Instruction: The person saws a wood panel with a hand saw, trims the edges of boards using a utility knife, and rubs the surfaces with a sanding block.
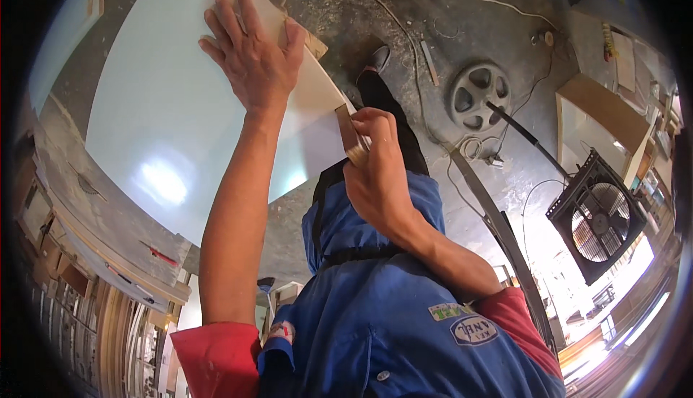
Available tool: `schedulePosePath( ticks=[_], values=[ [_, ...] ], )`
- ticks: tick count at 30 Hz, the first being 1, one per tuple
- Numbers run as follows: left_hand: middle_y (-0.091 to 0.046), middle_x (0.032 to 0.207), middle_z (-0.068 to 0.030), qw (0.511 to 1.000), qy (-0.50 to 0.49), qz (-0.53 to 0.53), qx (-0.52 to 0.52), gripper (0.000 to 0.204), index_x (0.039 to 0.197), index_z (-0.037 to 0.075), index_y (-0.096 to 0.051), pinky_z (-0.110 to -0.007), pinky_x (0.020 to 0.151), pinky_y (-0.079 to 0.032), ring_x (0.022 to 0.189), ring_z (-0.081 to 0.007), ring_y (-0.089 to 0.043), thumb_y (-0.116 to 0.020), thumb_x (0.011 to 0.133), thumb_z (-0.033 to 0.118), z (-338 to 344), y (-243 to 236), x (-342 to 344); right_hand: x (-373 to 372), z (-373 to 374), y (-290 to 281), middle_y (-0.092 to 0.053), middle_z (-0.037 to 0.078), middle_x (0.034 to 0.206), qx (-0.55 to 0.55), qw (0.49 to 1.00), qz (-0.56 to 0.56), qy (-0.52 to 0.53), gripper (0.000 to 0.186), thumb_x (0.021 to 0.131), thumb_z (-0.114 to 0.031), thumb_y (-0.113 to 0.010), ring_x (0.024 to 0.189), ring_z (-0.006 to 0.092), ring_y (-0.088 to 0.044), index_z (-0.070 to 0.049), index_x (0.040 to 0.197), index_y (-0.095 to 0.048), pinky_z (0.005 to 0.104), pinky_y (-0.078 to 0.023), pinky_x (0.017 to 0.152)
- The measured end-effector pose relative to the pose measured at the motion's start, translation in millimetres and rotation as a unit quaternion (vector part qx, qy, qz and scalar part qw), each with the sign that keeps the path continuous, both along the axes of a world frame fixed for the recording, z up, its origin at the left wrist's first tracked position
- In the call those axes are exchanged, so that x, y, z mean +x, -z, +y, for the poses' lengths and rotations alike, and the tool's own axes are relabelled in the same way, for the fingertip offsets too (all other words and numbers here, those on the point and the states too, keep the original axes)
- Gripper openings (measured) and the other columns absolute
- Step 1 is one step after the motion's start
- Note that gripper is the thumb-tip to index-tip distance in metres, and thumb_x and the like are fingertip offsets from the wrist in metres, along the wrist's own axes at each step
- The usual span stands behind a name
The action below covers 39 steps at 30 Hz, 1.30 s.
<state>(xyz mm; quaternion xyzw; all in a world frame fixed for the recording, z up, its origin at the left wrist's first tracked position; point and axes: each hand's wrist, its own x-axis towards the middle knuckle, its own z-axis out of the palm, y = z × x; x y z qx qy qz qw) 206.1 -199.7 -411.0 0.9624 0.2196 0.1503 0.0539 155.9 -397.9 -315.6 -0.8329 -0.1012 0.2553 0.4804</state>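
A large, smooth white panel (159, 87) lies in front of me and to my left, its right edge slanting toward my waist. My left hand (254, 55) rests on it near that edge, palm down with the fingers spread. My right hand (379, 163) is closed around a small, flat brown block (347, 127), which looks like a sanding block. The block meets the panel's near right edge and corner. My right fingers and thumb hide part of it, so its working face does not show.
A black fan (600, 221) on a pole with a round, spoked base (479, 96) stands to the right. Loose cables (473, 145) and a thin strip (429, 60) lie on the grey floor. On the left is a worktop (119, 235) with a red tool (162, 255) on it.
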Motion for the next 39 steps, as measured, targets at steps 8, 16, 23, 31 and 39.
schedulePosePath(
  ticks=[8,16,23,31,39],
  values=[
    [-0.039,0.149,-0.0246,1.000,-0.002,0.000,0.006,0.075,0.145,0.001,-0.042,-0.071,0.109,-0.029,0.140,-0.0510,-0.034,-0.066,0.086,0.041,4,3,2,6,2,15,-0.049,0.025,0.119,-0.006,1.000,-0.011,0.003,0.051,0.065,0.019,-0.055,0.111,0.0466,-0.049,0.005,0.113,-0.045,0.0495,-0.045,0.095],
    [-0.036,0.156,-0.0229,0.999,-0.019,0.011,-0.032,0.074,0.152,0.005,-0.040,-0.072,0.110,-0.027,0.144,-0.0474,-0.032,-0.062,0.090,0.037,-2,-5,0,3,0,11,-0.049,0.025,0.119,-0.002,1.000,-0.016,-0.002,0.051,0.066,0.020,-0.051,0.108,0.0470,-0.050,0.002,0.113,-0.043,0.0496,-0.046,0.093],
    [-0.023,0.163,-0.0273,0.998,-0.029,0.048,-0.033,0.088,0.156,-0.003,-0.029,-0.065,0.121,-0.018,0.153,-0.0453,-0.019,-0.071,0.087,0.032,-7,-11,-2,4,-1,8,-0.048,0.026,0.117,0.012,0.999,-0.033,-0.033,0.050,0.066,0.019,-0.051,0.107,0.0479,-0.051,0.004,0.113,-0.043,0.0510,-0.047,0.092],
    [-0.025,0.163,-0.0276,0.997,-0.042,0.044,-0.047,0.085,0.155,-0.002,-0.031,-0.065,0.122,-0.018,0.153,-0.0454,-0.020,-0.071,0.088,0.031,-4,-7,0,-1,3,-4,-0.047,0.027,0.118,0.001,0.999,-0.028,-0.030,0.048,0.069,0.017,-0.050,0.109,0.0468,-0.050,0.005,0.115,-0.042,0.0488,-0.046,0.094],
    [-0.026,0.162,-0.0275,0.997,-0.045,0.029,-0.053,0.085,0.155,-0.003,-0.031,-0.064,0.122,-0.017,0.153,-0.0453,-0.021,-0.070,0.089,0.032,-5,-8,-2,0,-1,0,-0.048,0.025,0.119,-0.003,1.000,-0.005,-0.028,0.044,0.070,0.017,-0.049,0.110,0.0447,-0.052,0.004,0.112,-0.044,0.0469,-0.045,0.097]
  ],
)
